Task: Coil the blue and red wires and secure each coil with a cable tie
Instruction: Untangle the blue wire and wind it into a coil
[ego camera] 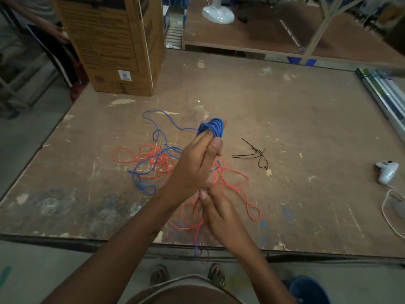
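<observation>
left hand (197, 163) holds blue wire (211, 128) coil wound round its fingers | right hand (215, 212) just below pinches the loose strand | wire looks light, springy; hold across all turns | cable ties (255, 155) right of hands on bench (306, 119)

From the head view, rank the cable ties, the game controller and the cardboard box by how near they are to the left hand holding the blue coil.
1. Cable ties: on the table just right of the left hand and its blue coil.
2. Cardboard box: far-left corner of the table.
3. Game controller: right edge of the table.
</observation>
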Motion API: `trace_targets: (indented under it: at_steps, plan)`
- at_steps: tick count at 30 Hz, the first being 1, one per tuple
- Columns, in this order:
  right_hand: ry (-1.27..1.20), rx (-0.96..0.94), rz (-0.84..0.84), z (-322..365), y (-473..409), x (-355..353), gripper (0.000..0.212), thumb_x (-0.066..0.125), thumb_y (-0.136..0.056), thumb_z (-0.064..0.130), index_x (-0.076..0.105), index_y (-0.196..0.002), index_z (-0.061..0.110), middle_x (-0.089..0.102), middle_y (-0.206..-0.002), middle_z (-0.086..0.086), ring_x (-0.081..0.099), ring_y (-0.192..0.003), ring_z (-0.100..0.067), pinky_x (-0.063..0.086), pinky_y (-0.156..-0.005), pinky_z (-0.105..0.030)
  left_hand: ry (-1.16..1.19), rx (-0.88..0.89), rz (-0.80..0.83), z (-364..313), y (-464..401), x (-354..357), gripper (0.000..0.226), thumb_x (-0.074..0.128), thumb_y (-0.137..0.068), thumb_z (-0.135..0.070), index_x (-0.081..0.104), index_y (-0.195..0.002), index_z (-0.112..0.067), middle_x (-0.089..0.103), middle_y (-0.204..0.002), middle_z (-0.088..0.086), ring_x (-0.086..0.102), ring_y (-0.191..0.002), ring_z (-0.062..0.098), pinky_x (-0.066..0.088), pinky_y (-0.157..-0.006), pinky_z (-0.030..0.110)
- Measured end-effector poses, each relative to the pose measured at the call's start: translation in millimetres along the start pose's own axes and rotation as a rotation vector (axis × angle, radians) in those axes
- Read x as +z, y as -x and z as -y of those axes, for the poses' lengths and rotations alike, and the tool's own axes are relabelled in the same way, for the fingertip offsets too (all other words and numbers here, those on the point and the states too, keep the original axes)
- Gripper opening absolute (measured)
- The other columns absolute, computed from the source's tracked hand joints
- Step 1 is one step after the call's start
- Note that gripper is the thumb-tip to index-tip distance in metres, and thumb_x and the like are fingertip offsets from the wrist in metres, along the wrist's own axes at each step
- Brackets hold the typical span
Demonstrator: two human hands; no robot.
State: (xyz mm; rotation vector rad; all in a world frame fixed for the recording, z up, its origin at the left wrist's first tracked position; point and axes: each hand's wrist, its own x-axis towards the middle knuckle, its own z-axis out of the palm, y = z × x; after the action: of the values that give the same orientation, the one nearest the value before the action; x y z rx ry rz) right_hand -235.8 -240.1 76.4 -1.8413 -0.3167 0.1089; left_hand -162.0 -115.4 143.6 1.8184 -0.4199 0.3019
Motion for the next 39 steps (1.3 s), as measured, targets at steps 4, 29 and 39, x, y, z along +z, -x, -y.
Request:
trace_targets:
  at_steps: [4,29,39]
  plan:
    - [-0.008,0.044,-0.061,16,7,-20,0.026,0.052,-0.108,0.038,0.070,-0.114,0.021,0.062,-0.074,0.020,0.053,-0.068,0.002,0.042,-0.068,-0.026,-0.451,0.112,0.193,36,-8,-5,0.032,0.036,-0.115,-0.028,0.057,-0.100,-0.008,0.053,-0.093,0.003,0.055,-0.087,0.029,0.045,-0.080,0.045]
    - [0.257,-0.081,-0.345,-12,17,-20,0.021,0.045,-0.113,0.033,0.063,-0.109,0.023,0.055,-0.083,0.017,0.052,-0.074,-0.006,0.042,-0.068,-0.031,0.637,-0.147,0.098,-17,17,19,0.042,0.034,-0.115,-0.028,0.060,-0.137,-0.004,0.054,-0.087,-0.005,0.046,-0.063,0.014,0.038,-0.061,0.036]
    - [0.299,-0.103,-0.271,-9,9,-46,0.020,0.052,-0.110,0.034,0.066,-0.120,0.025,0.063,-0.080,0.009,0.065,-0.069,-0.016,0.055,-0.068,-0.043,-0.469,0.117,0.196,41,-12,30,0.041,0.040,-0.114,-0.036,0.059,-0.111,0.000,0.059,-0.099,0.013,0.057,-0.089,0.037,0.047,-0.079,0.049]
